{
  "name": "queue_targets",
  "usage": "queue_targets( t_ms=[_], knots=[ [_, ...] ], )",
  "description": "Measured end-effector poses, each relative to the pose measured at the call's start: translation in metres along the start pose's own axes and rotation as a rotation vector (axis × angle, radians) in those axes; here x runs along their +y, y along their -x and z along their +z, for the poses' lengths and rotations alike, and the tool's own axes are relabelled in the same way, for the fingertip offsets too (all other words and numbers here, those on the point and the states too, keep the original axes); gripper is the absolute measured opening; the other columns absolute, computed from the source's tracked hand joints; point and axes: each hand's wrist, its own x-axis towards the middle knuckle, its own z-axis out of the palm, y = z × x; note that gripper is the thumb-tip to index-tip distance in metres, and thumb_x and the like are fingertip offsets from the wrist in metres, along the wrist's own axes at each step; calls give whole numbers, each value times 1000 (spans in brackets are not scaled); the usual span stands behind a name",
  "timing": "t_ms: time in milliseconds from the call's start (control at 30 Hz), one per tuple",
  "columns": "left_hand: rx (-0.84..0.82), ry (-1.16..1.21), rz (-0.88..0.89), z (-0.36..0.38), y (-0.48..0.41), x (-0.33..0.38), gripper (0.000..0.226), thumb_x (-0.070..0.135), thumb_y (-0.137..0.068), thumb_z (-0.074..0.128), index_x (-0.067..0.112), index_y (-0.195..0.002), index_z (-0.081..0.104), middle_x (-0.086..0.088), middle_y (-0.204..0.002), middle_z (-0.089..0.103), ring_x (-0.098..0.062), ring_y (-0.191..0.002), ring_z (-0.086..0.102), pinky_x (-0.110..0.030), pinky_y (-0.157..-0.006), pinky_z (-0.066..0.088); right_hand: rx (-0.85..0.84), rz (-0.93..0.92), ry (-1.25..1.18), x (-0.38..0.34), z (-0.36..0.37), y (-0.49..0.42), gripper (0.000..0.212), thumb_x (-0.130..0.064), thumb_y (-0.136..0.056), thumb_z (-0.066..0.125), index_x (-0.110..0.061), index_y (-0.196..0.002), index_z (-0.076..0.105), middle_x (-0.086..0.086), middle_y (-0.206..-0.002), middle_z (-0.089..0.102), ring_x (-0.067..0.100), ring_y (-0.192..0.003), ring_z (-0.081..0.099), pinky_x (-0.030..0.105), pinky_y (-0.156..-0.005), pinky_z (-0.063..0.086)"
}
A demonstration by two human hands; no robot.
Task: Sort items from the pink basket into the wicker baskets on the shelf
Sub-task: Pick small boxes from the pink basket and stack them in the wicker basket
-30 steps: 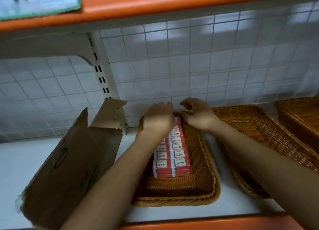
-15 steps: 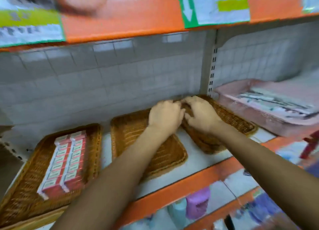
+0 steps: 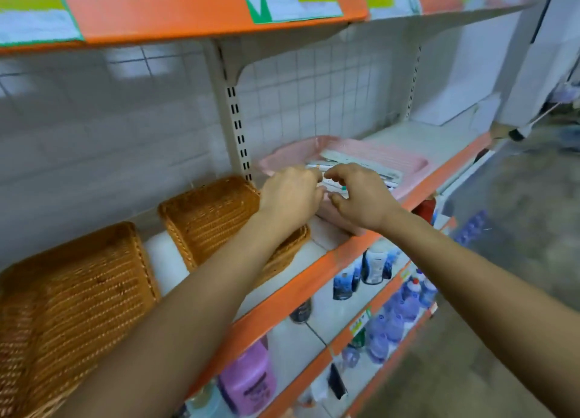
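ok, both hands are over the near end of the pink basket (image 3: 419, 164), which sits on the shelf (image 3: 314, 279) to the right of the upright post. the flat packs (image 3: 356, 158) lie inside it in a loose heap, long and thin, white with green print; the blur stops me reading what they are.

the left hand (image 3: 290, 197) is curled with the knuckles toward me and its fingertips hidden on the far side, so i can't tell whether it has anything. the right hand (image 3: 361, 197) is a half-curled claw just above the packs, thumb and forefinger apart, and i see nothing pinched between them.

my read on handling: these look light and fairly stiff, card or blister backs that are probably slick and will slide over each other. i'd take one by its long edges near the middle, thumb on one side and fingers on the other. a grab at one end would likely let it droop or fan the heap.

the drop is short. the wicker basket (image 3: 213, 210) is just beside the pink one on the left and shows nothing inside, and the second wicker basket (image 3: 72, 292) sits further left. my left forearm crosses the first one's near corner, so watch that rim.
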Motion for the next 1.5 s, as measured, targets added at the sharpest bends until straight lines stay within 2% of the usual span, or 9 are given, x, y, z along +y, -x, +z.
queue_targets(
  t_ms=[267,433,667,767,833,967,1100,1333,1500],
  knots=[
    [-149,-143,-81,38,-79,-18,27,16,-90,54,17,-115,63,-12,-117,62,-31,-108,58,-37,-84,49,-145,53,41,56,-1,-46,45,2,-84,47,-15,-123,60,4,-128,60,21,-117,54,23,-96,36],
    [-261,-57,-57,62,-118,-36,14,13,-86,58,20,-90,70,0,-99,68,-19,-87,60,-30,-74,50,-360,-13,33,71,17,-90,49,5,-80,50,-19,-122,62,-1,-123,63,16,-113,57,18,-89,39],
    [-574,-62,-8,83,-142,-40,17,30,-79,70,14,-82,70,1,-71,60,-24,-75,60,-30,-67,50,-731,-165,120,75,34,-129,29,-8,-81,66,-22,-105,60,-8,-94,57,12,-88,50,22,-66,37],
    [-655,-56,-32,88,-147,-35,27,41,-75,72,18,-90,73,1,-76,63,-22,-75,60,-31,-70,52,-868,-199,130,78,36,-143,24,-14,-78,74,-17,-100,65,0,-95,65,18,-87,58,28,-76,48],
    [-628,-78,-36,90,-148,-29,31,48,-73,72,20,-89,71,3,-70,57,-20,-69,55,-27,-66,48,-922,-236,156,80,39,-149,27,-22,-74,78,-14,-97,67,5,-100,68,20,-87,60,35,-82,51],
    [-597,-101,-90,92,-147,-23,37,49,-75,70,18,-95,69,0,-79,62,-19,-61,53,-26,-64,45,-866,-404,274,82,54,-151,24,-27,-76,75,-11,-82,59,4,-88,63,19,-80,56,28,-71,45],
    [-580,-102,-126,89,-144,-21,39,45,-76,69,15,-99,69,-6,-98,69,-26,-86,62,-34,-78,51,-813,-455,270,85,57,-149,31,-21,-81,68,-19,-65,41,-1,-69,49,22,-74,54,34,-69,47],
    [-332,38,-258,78,-132,-8,23,17,-83,60,17,-105,67,-7,-108,68,-27,-105,59,-27,-81,41,-772,-445,96,94,18,-147,27,-24,-84,62,-22,-62,46,-2,-65,50,22,-71,53,30,-64,44],
    [-206,160,-357,66,-115,1,25,18,-87,60,14,-112,65,-7,-111,67,-25,-106,59,-28,-84,42,-690,-351,-16,104,3,-145,22,-21,-81,63,-4,-94,70,14,-80,63,23,-72,55,32,-62,44]
  ],
)
